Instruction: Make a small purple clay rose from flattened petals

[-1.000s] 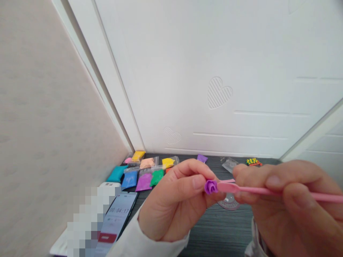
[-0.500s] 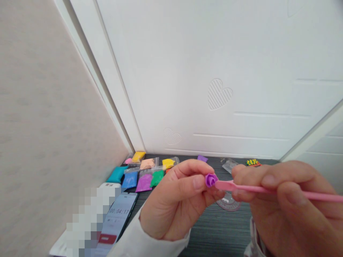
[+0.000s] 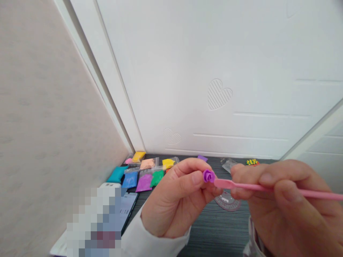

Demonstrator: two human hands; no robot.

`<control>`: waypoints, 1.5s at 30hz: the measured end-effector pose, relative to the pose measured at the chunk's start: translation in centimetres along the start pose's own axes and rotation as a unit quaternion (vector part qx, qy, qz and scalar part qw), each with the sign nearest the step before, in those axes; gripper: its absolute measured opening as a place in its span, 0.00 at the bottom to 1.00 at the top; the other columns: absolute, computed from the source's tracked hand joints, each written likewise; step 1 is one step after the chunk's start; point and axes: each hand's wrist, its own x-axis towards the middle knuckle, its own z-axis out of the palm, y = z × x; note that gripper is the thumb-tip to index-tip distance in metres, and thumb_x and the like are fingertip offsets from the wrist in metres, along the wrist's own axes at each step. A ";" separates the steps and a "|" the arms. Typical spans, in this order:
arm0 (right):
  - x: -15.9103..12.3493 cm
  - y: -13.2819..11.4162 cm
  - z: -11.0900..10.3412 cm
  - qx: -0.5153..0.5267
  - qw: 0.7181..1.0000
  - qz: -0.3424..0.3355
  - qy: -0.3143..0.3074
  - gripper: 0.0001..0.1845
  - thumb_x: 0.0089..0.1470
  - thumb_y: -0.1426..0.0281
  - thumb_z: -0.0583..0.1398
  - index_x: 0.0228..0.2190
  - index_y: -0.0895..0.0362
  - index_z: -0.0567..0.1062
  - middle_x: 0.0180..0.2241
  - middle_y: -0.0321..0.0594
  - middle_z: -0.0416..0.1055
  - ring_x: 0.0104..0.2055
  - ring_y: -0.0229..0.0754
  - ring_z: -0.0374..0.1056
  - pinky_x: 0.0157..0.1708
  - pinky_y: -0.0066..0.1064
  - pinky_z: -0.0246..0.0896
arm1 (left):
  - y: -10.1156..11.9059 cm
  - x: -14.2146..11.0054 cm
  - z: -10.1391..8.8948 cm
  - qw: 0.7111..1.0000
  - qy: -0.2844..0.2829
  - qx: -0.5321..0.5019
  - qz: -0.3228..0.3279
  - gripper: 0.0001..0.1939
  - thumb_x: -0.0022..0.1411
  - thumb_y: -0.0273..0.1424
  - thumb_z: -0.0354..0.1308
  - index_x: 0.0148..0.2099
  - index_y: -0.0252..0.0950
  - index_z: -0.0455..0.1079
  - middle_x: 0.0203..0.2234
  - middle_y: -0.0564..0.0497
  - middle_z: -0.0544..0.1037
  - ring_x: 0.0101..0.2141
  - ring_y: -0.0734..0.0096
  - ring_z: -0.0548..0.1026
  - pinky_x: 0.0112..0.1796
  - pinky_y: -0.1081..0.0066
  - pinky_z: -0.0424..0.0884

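Note:
Between the thumb and fingertips of my left hand (image 3: 178, 196) is a small purple clay rose (image 3: 208, 176), its rolled petals facing me. My right hand (image 3: 292, 200) grips a pink plastic modelling tool (image 3: 257, 187), held nearly level. The flat, spoon-like tip of the tool meets the rose's lower right edge. Both hands are raised above the dark table, and the left fingers partly hide the rose's back. Below the tool's tip a round clear disc (image 3: 227, 201) with a pink rim lies on the table.
Several bags of coloured clay, such as a blue one (image 3: 130, 179) and a green one (image 3: 157, 177), lie back left. A phone (image 3: 128, 208), partly blurred out, rests at the left. A clear plastic bag (image 3: 229, 165) and small yellow-green beads (image 3: 252, 162) lie near the white panel (image 3: 171, 78).
The rose has turned slightly and shifted a little up and left with my left fingers. My right hand and the tool have moved slightly left, the tip staying at the rose's edge.

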 end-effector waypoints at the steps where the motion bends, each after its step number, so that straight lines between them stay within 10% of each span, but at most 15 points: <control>1: 0.0 0.0 0.0 0.001 1.000 0.001 0.001 0.05 0.50 0.69 0.54 0.26 0.55 0.70 0.21 0.37 0.70 0.25 0.39 0.66 0.26 0.33 0.64 | 0.0 0.0 0.0 1.000 0.003 0.007 -0.002 0.01 0.49 0.26 0.57 0.28 0.37 0.70 0.23 0.56 0.71 0.27 0.79 0.67 0.33 0.74 0.63; 45: 0.0 0.2 -1.3 -0.057 0.994 -0.079 -0.044 0.06 0.51 0.71 0.52 0.32 0.54 0.68 0.29 0.39 0.71 0.32 0.42 0.67 0.30 0.36 0.65 | 0.1 0.1 -0.6 0.998 0.011 0.063 -0.015 0.03 0.47 0.28 0.59 0.27 0.35 0.69 0.20 0.54 0.69 0.26 0.76 0.66 0.34 0.69 0.63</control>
